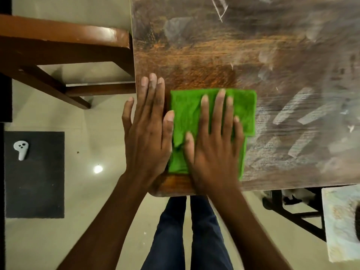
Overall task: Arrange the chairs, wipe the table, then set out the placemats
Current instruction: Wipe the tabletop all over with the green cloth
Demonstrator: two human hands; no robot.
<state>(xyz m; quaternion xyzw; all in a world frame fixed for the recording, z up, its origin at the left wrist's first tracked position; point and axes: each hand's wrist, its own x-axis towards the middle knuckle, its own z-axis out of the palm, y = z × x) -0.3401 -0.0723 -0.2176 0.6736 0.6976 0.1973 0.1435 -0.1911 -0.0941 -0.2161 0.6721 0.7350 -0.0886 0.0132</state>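
Observation:
A folded green cloth (243,108) lies flat on the near left corner of the wooden table (214,55). My right hand (212,141) presses down on the cloth with its fingers spread. My left hand (148,129) rests flat on the table's left edge beside the cloth, fingers apart, its thumb touching the cloth's left side. The table top shows pale dusty smears to the right and a darker, cleaner patch above the cloth. A brown wooden chair (64,47) stands against the table's left side.
A dark mat (35,184) with a white controller (21,150) on it lies on the pale floor at left. A black frame (296,213) and a patterned pad (341,221) show under the table's near right. My legs (191,230) stand at the table's near edge.

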